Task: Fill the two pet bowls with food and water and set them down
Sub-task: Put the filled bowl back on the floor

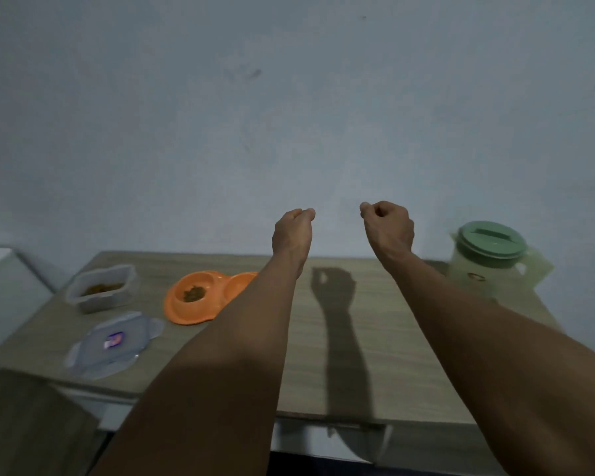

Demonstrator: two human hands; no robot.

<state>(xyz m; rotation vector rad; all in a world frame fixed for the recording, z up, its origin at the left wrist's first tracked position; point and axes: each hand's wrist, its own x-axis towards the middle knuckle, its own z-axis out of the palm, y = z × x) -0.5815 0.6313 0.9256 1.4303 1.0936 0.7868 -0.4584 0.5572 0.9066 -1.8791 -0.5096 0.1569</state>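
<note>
An orange double pet bowl [182, 309] lies on the wooden table [375, 338] at the left. Its left cup holds brown kibble; my left forearm covers part of its right cup. A clear food container [100, 290] with kibble stands further left, its lid [112, 343] flat in front of it. A pale jug [492, 259] with a green lid stands at the back right. My left hand [292, 231] and my right hand [389, 225] are raised above the table in front of the wall, fingers curled, holding nothing.
A blue-grey wall rises right behind the table. A white surface [0, 269] sits at the far left beside the table. Below the table's front edge is a dark wooden panel [31, 424] at lower left.
</note>
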